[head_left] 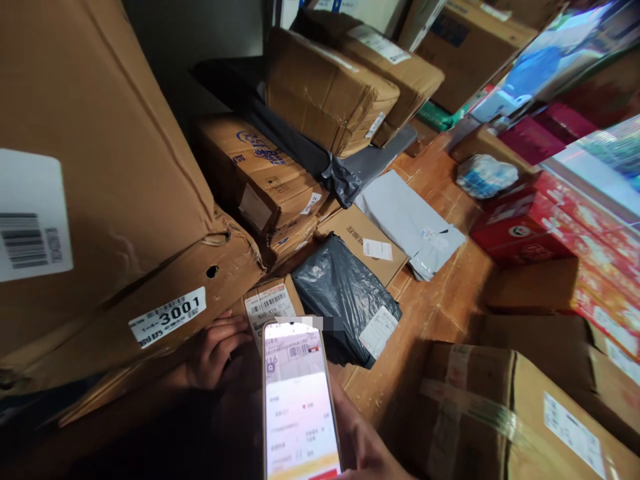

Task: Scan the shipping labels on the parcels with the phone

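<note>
Phone [301, 400] stands upright low in the view, gripped from its right edge by the right hand [367, 443], whose fingers wrap behind it and clamp it firmly; its lit screen faces the camera and shows a barcode label near the top with form fields below. Just past the top of the phone lies a small cardboard parcel [271, 303] with a white barcode label, and the left hand [215, 353] rests against this parcel's left edge, fingers curled loosely and pressed to it, closed around nothing as far as can be seen. Above that hand leans a large cardboard box [100, 220] bearing a sticker that reads 3001. To the right of the held phone, just beyond it, a black plastic mailer bag [345, 293] lies on the wooden floor [440, 300], overlapping a flat brown box [365, 243]. Farther from the grip sit a grey mailer [410, 223], a stack of taped cartons [325, 93] and red printed boxes [530, 227]. Nearest on the right, beside the holding hand, stands a taped carton [505, 413].
</note>
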A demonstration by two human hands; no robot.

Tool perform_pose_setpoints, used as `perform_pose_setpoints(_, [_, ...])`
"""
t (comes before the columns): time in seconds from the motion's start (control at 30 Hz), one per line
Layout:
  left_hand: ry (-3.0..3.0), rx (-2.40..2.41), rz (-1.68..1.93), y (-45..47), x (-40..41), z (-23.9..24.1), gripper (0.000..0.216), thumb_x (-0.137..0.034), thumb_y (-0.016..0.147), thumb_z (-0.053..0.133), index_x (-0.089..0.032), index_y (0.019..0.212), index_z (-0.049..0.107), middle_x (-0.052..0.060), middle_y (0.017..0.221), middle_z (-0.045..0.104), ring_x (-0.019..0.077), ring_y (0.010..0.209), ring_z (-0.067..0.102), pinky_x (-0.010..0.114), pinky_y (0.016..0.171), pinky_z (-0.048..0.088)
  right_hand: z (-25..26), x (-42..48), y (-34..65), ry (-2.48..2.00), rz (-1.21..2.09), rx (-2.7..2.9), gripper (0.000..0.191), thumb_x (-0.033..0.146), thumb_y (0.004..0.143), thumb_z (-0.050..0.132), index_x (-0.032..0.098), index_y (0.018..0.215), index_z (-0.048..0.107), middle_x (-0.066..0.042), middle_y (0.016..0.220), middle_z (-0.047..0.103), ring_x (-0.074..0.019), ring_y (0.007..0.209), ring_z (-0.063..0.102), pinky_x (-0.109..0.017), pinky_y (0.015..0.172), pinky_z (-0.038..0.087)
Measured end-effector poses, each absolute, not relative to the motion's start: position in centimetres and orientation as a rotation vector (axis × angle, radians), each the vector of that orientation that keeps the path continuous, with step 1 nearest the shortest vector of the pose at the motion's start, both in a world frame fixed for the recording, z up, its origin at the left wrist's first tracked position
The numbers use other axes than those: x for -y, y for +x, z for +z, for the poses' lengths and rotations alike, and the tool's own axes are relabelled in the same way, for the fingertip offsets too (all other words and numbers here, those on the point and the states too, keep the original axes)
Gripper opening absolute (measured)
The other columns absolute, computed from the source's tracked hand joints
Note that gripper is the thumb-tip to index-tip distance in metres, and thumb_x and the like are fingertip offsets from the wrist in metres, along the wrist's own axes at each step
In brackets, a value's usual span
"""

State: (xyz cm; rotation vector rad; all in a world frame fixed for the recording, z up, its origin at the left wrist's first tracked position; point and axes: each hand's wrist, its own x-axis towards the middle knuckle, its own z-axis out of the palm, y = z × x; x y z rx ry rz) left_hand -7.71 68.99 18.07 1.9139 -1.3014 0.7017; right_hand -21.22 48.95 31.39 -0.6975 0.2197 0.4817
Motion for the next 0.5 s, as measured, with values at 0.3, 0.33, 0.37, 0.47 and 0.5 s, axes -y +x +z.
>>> perform_pose_setpoints(0.3, [1.947, 1.26, 0.732, -7.8, -68.6, 19.3, 0.021, -0.015, 0.084, 0.044, -0.013, 0.102, 0.055, 0.009, 0.099, 0.053, 0.0216, 0.099, 0.054, 0.041, 0.091, 0.049, 31.1, -47.5, -22.7, -0.856, 0.474, -0.411, 0.102, 0.027, 0.066, 0.077, 0.024, 0.14, 0.008, -0.01, 0.113, 0.068, -0.0254, 0.096, 0.069, -0.035, 0.077, 0.048])
perform_pose_setpoints(0.33, [1.941, 1.266, 0.721, -7.8, -68.6, 19.3, 0.021, -0.014, 0.084, 0.044, -0.012, 0.103, 0.054, 0.01, 0.101, 0.053, 0.0216, 0.1, 0.054, 0.041, 0.091, 0.049, 31.0, -47.2, -22.9, -0.868, 0.461, -0.429, 0.107, 0.028, 0.065, 0.078, 0.022, 0.141, 0.002, -0.012, 0.113, 0.068, -0.0267, 0.099, 0.068, -0.036, 0.077, 0.049])
perform_pose_setpoints(0.37, [1.931, 1.274, 0.702, -7.8, -68.6, 19.3, 0.022, -0.014, 0.084, 0.044, -0.012, 0.103, 0.052, 0.01, 0.102, 0.053, 0.0218, 0.102, 0.053, 0.042, 0.092, 0.049, 31.0, -47.0, -23.0, -0.883, 0.44, -0.449, 0.113, 0.031, 0.064, 0.079, 0.02, 0.141, -0.004, -0.014, 0.113, 0.068, -0.0278, 0.101, 0.067, -0.037, 0.077, 0.049])
perform_pose_setpoints(0.47, [1.894, 1.253, 0.636, -8.1, -68.5, 18.8, 0.023, -0.015, 0.086, 0.042, -0.009, 0.107, 0.049, 0.012, 0.108, 0.051, 0.0232, 0.109, 0.05, 0.044, 0.096, 0.047, 31.3, -46.2, -23.2, -0.923, 0.389, -0.532, 0.127, 0.038, 0.06, 0.082, 0.017, 0.141, -0.014, -0.016, 0.116, 0.067, -0.0306, 0.104, 0.066, -0.041, 0.083, 0.05])
perform_pose_setpoints(0.5, [1.887, 1.225, 0.617, -8.2, -68.4, 18.6, 0.023, -0.015, 0.087, 0.04, -0.009, 0.108, 0.048, 0.012, 0.109, 0.05, 0.0235, 0.111, 0.049, 0.045, 0.097, 0.046, 31.4, -46.0, -23.2, -0.938, 0.377, -0.568, 0.129, 0.039, 0.06, 0.082, 0.018, 0.142, -0.016, -0.016, 0.118, 0.066, -0.0316, 0.106, 0.065, -0.043, 0.087, 0.049])
